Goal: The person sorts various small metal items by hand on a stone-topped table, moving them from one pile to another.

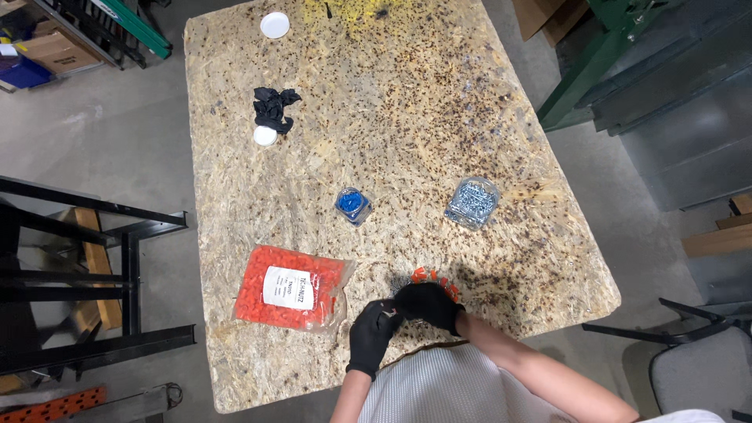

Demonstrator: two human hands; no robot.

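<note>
While both gloved hands are meeting at the near table edge:
Right hand (427, 304): fingers curling down over a small pile of orange plugs (435, 277), touching it.
Left hand (371, 335): pinching something small, unclear what.
Nearer: right hand.
Bag of orange plugs (290, 288): lying left.

The table (407, 141) is pale tan chipboard, speckled with dark brown flecks and stained yellow at its far edge. Both hands — left hand (371, 335) and right hand (429, 304) — wear black gloves. The orange pieces (435, 279) beside the right hand match the orange bag (290, 288), which bears a white label. One jar (353, 205) shows blue, another jar (473, 202) silver-grey. A crumpled glove (274, 106) is black — two lids, small lid (265, 135) and larger lid (275, 25), are white.
</note>
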